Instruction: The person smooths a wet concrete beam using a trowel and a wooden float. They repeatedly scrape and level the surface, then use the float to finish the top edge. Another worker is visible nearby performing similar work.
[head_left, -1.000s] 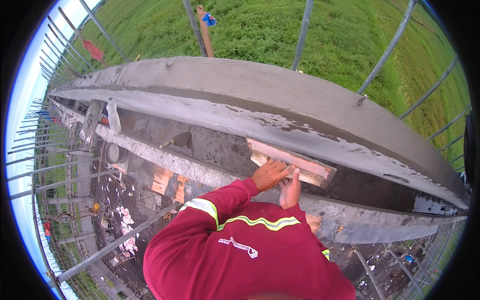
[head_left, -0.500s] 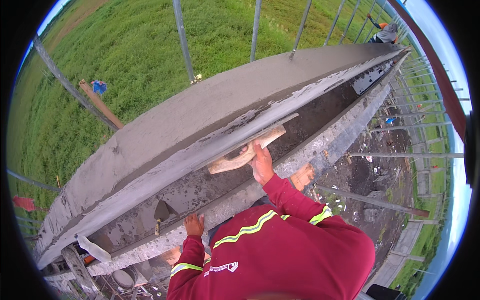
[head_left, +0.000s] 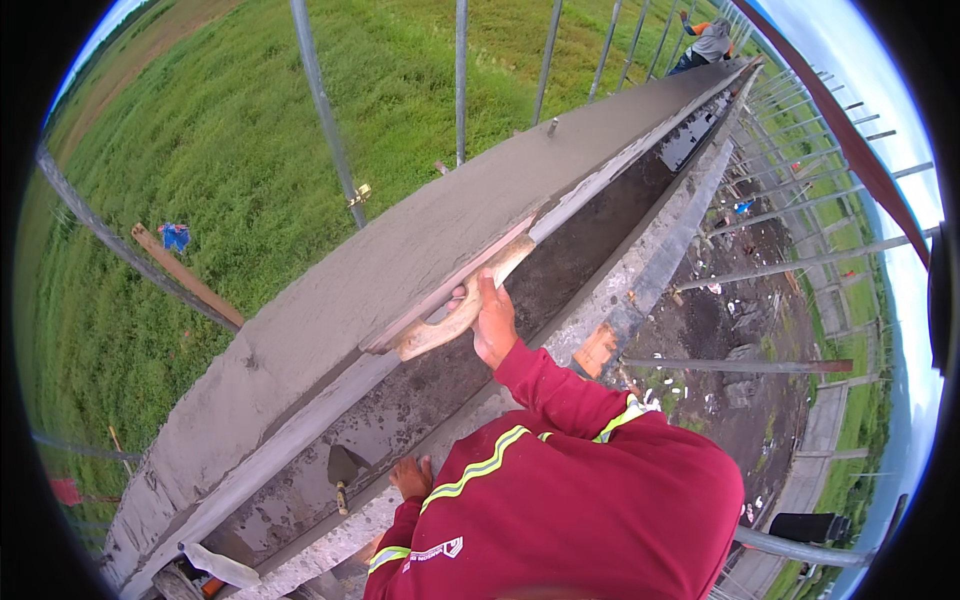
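Observation:
My right hand is closed round the wooden handle of a plastering float. Its long flat blade lies against the upper inner edge of the wet mortar wall. On the rim of the near concrete ledge rests my left hand, fingers spread and holding nothing. Left of that hand, a pointed trowel with a wooden handle lies in the gutter-like channel between wall and ledge.
Metal poles rise beyond the wall, with grass below. A white plastic piece lies at the channel's left end. Far off, another person is at the wall. Debris-strewn ground lies right, under crossing poles.
My right hand has raised the float from the wall's inner side to its top edge. The view has shifted; my left hand stays on the ledge.

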